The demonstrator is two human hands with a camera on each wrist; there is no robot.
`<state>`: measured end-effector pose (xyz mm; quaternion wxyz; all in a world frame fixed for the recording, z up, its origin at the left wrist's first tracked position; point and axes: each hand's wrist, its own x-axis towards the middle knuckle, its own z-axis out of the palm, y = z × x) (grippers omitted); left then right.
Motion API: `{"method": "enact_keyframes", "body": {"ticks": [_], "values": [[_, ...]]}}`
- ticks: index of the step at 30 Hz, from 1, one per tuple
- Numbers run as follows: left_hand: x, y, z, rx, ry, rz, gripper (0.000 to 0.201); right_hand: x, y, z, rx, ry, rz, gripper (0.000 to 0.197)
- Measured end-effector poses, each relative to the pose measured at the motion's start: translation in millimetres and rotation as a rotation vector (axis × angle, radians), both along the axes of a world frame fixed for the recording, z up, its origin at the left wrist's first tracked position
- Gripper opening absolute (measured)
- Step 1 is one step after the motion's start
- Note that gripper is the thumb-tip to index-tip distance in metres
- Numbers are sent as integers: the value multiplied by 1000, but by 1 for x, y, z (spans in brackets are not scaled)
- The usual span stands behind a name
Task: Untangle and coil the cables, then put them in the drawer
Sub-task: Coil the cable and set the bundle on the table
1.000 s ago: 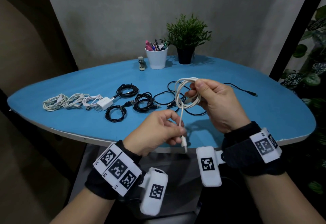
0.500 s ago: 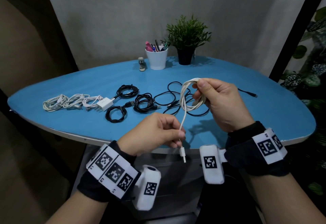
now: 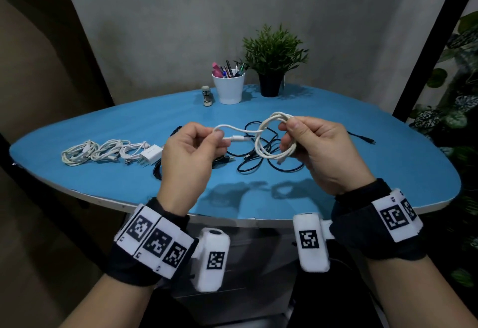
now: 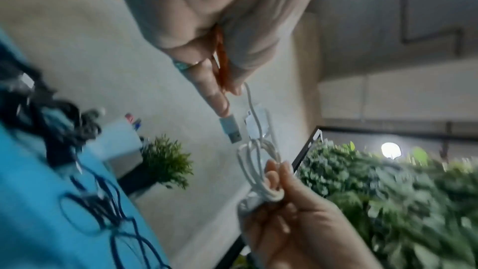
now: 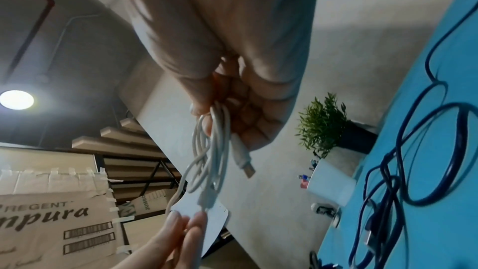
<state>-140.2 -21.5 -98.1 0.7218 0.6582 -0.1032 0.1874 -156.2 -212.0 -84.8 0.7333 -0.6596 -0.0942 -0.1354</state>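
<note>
Nearest, both hands are raised above the near edge of the blue table (image 3: pixel 388 172), sharing 1 white cable (image 3: pixel 269 146). The right hand (image 3: pixel 326 157) has thumb and fingers closed round the cable's coil, which stands roughly upright, its loops facing the person; in the right wrist view 1 plug (image 5: pixel 244 163) pokes out past the fingers (image 5: pixel 248 122). From the coil's top a short free length runs left, about level, to the left hand (image 3: pixel 188 157), which pinches it just behind the other plug (image 3: pixel 236 138); that plug points right, toward the coil, its long axis horizontal. In the left wrist view the same plug (image 4: pixel 230 130) juts beyond the fingertips (image 4: pixel 220 99). On the table under the hands lies a loose black cable (image 3: pixel 271 167), sprawled in open loops with 1 end (image 3: pixel 370 141) trailing off to the right. To the left sit 3 white coils (image 3: pixel 103 150) in a row, just beside a white charger (image 3: pixel 151 153); more black cable (image 3: pixel 157 170) shows past the left hand, mostly hidden by it. At the far edge stand a small figurine (image 3: pixel 206 96), a white cup (image 3: pixel 229 88) of pens and a potted plant (image 3: pixel 273 56).
</note>
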Motion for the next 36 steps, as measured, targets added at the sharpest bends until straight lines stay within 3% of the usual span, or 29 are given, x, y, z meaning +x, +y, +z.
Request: {"method": "enact_keyframes", "body": {"ticks": [4,9,18,26,36], "values": [[-2,-12,1,-393,130,-175,15,-2,6,0,93,87,58,19],[-4,-20,-1,-612,320,-329,10,-2,7,0,144,140,74,19],[1,-23,-10,-459,200,-111,15,-5,7,4,180,130,133,19],[0,-27,-16,-309,159,-17,17,-5,5,4,257,126,172,23],[3,-28,-13,-495,270,-82,14,-4,9,-3,275,135,190,20]]}}
